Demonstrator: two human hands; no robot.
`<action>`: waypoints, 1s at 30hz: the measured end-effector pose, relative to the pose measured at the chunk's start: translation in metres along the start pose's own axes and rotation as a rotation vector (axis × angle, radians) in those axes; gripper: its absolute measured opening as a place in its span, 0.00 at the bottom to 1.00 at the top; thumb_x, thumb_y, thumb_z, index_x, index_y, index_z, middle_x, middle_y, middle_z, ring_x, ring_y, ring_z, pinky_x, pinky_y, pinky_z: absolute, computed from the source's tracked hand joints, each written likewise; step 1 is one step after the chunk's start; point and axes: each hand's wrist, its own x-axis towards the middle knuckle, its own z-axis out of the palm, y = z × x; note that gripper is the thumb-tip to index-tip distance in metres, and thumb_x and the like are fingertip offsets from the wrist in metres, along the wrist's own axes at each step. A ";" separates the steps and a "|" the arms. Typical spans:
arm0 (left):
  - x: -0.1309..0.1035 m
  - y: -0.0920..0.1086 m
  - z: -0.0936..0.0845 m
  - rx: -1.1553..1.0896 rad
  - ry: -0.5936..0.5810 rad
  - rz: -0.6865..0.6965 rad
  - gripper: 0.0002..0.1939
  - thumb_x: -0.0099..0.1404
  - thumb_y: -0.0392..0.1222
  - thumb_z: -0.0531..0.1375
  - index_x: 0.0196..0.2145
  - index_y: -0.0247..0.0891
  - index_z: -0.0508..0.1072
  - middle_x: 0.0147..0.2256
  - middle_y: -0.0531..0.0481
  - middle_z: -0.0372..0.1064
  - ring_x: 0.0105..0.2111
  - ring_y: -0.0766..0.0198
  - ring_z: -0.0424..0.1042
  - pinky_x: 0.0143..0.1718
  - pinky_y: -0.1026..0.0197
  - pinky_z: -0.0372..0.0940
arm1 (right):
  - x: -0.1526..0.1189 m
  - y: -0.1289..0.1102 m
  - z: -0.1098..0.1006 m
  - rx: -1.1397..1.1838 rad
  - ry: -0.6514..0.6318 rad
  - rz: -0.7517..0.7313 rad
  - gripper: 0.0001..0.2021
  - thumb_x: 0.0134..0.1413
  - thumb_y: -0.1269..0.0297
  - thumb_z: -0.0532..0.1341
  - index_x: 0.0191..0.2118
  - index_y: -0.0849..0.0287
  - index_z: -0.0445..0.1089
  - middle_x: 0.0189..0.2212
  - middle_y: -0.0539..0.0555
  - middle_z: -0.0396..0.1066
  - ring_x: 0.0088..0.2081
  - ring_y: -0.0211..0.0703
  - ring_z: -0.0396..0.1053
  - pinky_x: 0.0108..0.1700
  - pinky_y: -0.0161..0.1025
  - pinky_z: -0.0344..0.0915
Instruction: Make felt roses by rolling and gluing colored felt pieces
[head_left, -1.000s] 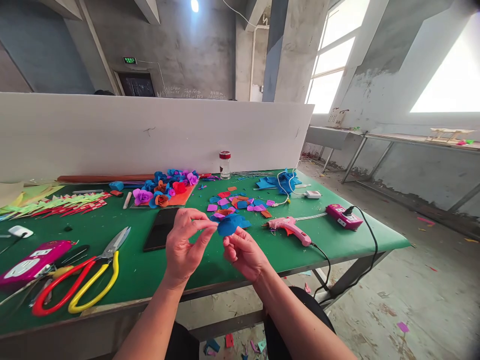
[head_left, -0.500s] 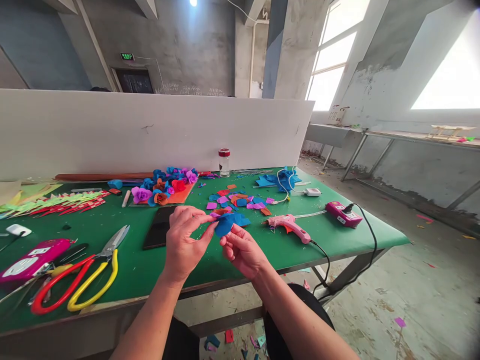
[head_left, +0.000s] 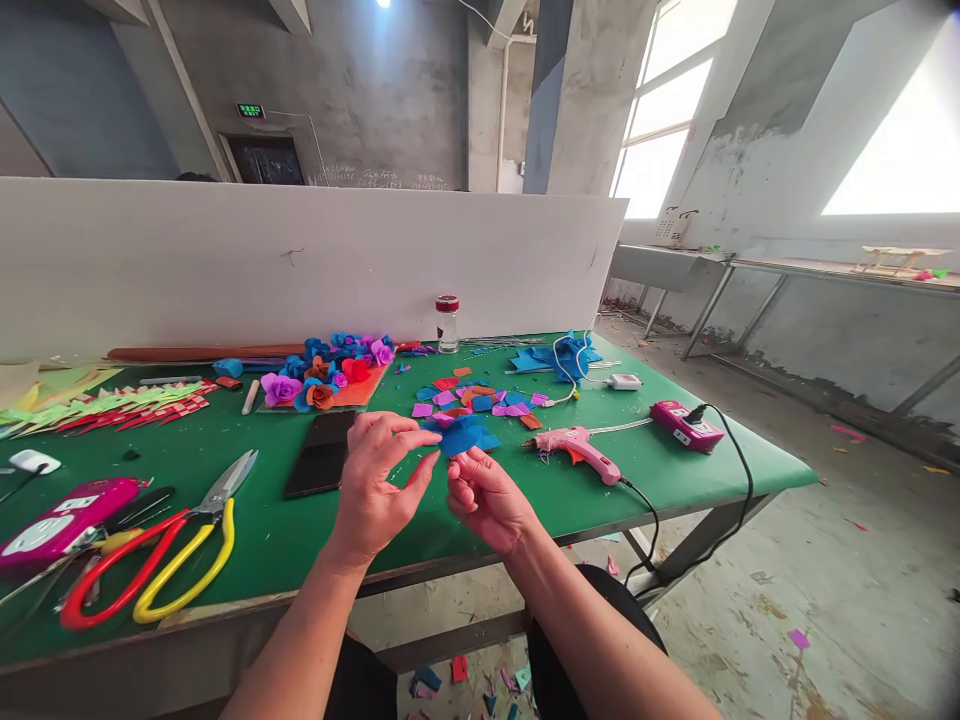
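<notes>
A blue paper flower (head_left: 463, 436) with spread petals is held above the green table (head_left: 420, 530). My right hand (head_left: 487, 498) pinches it from below between thumb and fingers. At the flower's left side is my left hand (head_left: 382, 480), its thumb and index finger apart near the petal edge; whether a fingertip touches the petal is hard to tell. Behind the flower lie loose petals (head_left: 480, 400) in blue, purple, red and orange. A pink glue gun (head_left: 581, 450) rests to the right of my right hand.
Finished paper flowers (head_left: 330, 372) stand at the back left, near a lidded jar (head_left: 448, 325). A dark phone (head_left: 322, 455) and large scissors (head_left: 187, 530) lie left of my hands. A power strip (head_left: 686, 427) with a black cord sits at the right.
My left thumb and index finger have parted from their pinch on the petal. The flower has tilted slightly in my right hand, and its front petal now lies higher.
</notes>
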 end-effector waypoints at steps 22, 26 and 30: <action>0.001 -0.010 0.001 -0.014 0.026 0.039 0.05 0.65 0.38 0.63 0.37 0.45 0.81 0.34 0.48 0.74 0.40 0.56 0.69 0.44 0.52 0.63 | -0.003 -0.001 0.000 -0.126 -0.046 0.004 0.16 0.41 0.61 0.75 0.32 0.60 0.70 0.22 0.46 0.75 0.16 0.26 0.60 0.19 0.25 0.54; 0.004 -0.013 -0.006 -0.053 -0.026 0.087 0.06 0.66 0.38 0.63 0.38 0.46 0.81 0.35 0.48 0.75 0.40 0.56 0.69 0.46 0.51 0.63 | -0.002 -0.004 -0.003 -0.179 -0.097 0.013 0.16 0.41 0.60 0.75 0.32 0.60 0.70 0.21 0.47 0.75 0.15 0.27 0.61 0.19 0.25 0.55; 0.005 -0.015 -0.010 -0.110 -0.083 0.084 0.07 0.66 0.36 0.63 0.39 0.46 0.81 0.37 0.47 0.75 0.43 0.56 0.69 0.47 0.51 0.63 | -0.001 -0.008 -0.005 -0.250 -0.138 0.013 0.16 0.44 0.58 0.75 0.32 0.59 0.70 0.21 0.47 0.74 0.15 0.28 0.61 0.19 0.26 0.54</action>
